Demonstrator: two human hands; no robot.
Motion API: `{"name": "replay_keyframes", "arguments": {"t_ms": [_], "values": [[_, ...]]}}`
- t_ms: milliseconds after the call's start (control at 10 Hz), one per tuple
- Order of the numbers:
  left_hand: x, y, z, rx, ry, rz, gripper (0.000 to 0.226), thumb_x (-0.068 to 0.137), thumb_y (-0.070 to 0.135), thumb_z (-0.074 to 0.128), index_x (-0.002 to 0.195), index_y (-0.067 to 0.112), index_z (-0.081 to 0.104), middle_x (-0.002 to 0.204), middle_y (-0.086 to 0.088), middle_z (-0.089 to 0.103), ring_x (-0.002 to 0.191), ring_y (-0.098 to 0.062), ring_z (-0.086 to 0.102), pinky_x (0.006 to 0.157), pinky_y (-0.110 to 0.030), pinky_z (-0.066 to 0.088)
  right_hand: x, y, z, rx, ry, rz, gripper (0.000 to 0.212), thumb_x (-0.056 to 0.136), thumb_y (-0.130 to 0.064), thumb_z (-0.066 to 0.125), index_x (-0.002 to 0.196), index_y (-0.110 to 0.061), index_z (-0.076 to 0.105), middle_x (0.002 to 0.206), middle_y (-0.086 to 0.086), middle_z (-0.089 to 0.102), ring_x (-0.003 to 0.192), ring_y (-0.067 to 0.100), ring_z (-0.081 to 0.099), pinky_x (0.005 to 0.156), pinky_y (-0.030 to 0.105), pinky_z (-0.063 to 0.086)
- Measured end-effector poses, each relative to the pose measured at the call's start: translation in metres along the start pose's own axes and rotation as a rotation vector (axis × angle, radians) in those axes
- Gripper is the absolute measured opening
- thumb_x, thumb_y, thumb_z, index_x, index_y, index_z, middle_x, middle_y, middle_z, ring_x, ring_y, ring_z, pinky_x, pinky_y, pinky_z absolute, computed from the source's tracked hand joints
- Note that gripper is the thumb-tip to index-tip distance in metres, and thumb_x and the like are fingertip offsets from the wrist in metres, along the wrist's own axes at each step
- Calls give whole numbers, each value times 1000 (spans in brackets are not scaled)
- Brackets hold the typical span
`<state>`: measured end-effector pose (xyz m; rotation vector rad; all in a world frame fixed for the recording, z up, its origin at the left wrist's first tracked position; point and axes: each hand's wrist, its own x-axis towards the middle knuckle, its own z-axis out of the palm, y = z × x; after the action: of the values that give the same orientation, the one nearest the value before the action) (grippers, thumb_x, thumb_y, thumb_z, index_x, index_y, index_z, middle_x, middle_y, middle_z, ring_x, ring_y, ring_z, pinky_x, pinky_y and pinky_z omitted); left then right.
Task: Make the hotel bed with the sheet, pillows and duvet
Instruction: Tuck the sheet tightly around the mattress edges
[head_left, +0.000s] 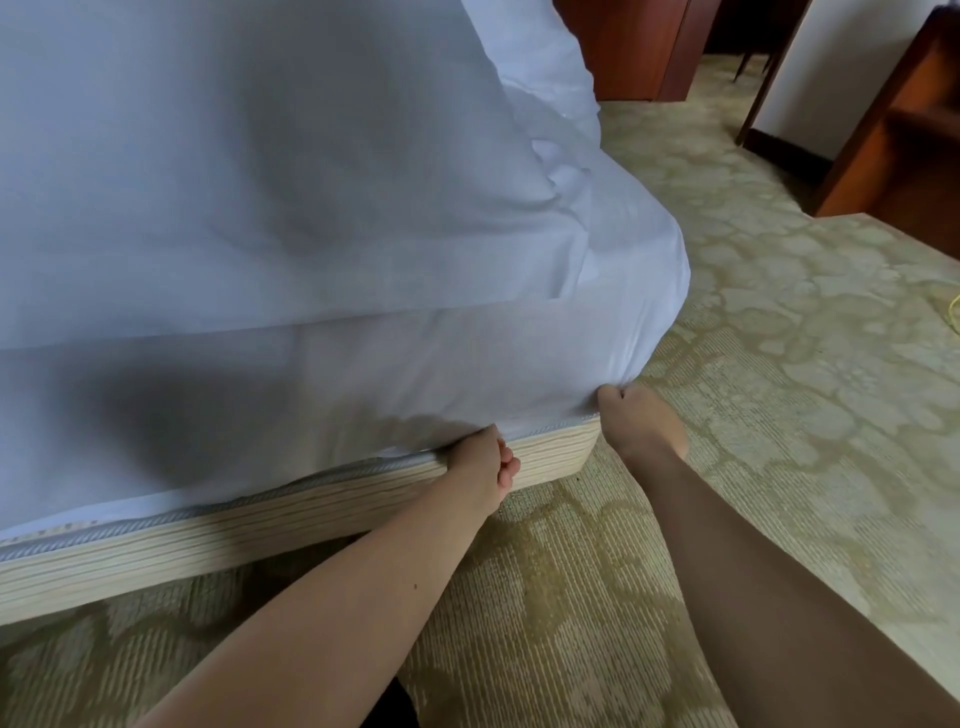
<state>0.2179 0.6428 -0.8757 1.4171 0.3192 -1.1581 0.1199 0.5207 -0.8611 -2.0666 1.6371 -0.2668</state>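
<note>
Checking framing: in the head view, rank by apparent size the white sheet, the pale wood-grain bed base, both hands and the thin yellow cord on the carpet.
1. white sheet
2. pale wood-grain bed base
3. left hand and right hand: alike, not ranked
4. thin yellow cord, partly cut off

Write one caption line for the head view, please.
Left hand and right hand grip the white sheet at its lower edge, above the wooden base.
</note>
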Motion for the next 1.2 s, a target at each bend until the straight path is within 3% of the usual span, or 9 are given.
{"name": "replay_keyframes", "arguments": {"t_ms": [100, 200, 300, 400, 500, 800, 1000, 1100, 1200], "values": [[7, 2, 6, -13, -26, 4, 31, 100, 15, 36, 74, 15, 53, 52, 4, 50, 57, -10, 49, 28, -11, 24, 14, -5, 2, 51, -41, 15, 25, 93, -34, 37, 93, -17, 55, 90, 7, 56, 83, 27, 52, 69, 32, 37], [11, 7, 10, -87, -55, 14, 33, 104, 12, 33, 123, -4, 54, 111, -13, 67, 113, -25, 62, 39, -12, 44, 18, -10, 3, 109, -46, 44, 27, 92, -34, 38, 95, -14, 57, 86, 7, 59, 82, 28, 56, 71, 33, 41], [-2, 11, 5, -66, -121, 31, 35, 102, 6, 33, 131, -7, 46, 130, -19, 58, 120, -26, 58, 54, -17, 54, 11, -8, 4, 337, -125, 98, 29, 92, -28, 36, 97, -10, 58, 77, 9, 70, 69, 26, 71, 72, 39, 57], [-6, 17, -8, -172, -190, -156, 32, 101, 2, 30, 110, -22, 48, 112, -31, 63, 108, -33, 63, 72, -30, 56, 4, -4, -2, 594, -126, 164, 25, 96, -21, 38, 117, -11, 49, 95, 11, 69, 68, 24, 72, 53, 33, 57], [-16, 15, -2, -152, -248, -127, 25, 99, -1, 38, 113, -15, 52, 93, -21, 69, 87, -26, 68, 74, -30, 58, 3, 2, -10, 552, -54, 155, 32, 97, -19, 42, 128, -15, 43, 99, 9, 67, 71, 23, 72, 54, 36, 59], [-24, 15, 45, -80, -297, -64, 18, 99, 1, 40, 109, -7, 53, 122, -16, 64, 88, -21, 64, 88, -33, 53, 6, -9, -10, 154, -22, 11, 20, 90, -18, 44, 101, -21, 61, 88, 2, 70, 80, 21, 70, 74, 36, 56], [-14, 14, 56, -330, -261, -111, 15, 95, -3, 42, 81, -6, 49, 103, -20, 61, 122, -29, 54, 100, -36, 47, 25, -1, -5, 29, 13, 38, 26, 90, -29, 45, 106, -20, 63, 106, 5, 66, 93, 26, 60, 72, 30, 41], [-2, 16, 57, -426, -283, -97, 11, 92, -6, 39, 91, -9, 50, 127, -21, 56, 125, -34, 51, 102, -39, 45, 22, -5, -2, 239, -36, 91, 24, 90, -19, 41, 102, -13, 61, 92, 6, 71, 83, 28, 69, 74, 37, 55], [0, 12, 52, -415, -289, -69, 21, 89, -8, 36, 102, -10, 52, 129, -24, 56, 121, -37, 54, 103, -41, 44, 14, -3, 5, 745, -144, 269, 28, 88, -1, 37, 103, -3, 61, 82, 16, 71, 72, 31, 72, 64, 44, 61]]}}
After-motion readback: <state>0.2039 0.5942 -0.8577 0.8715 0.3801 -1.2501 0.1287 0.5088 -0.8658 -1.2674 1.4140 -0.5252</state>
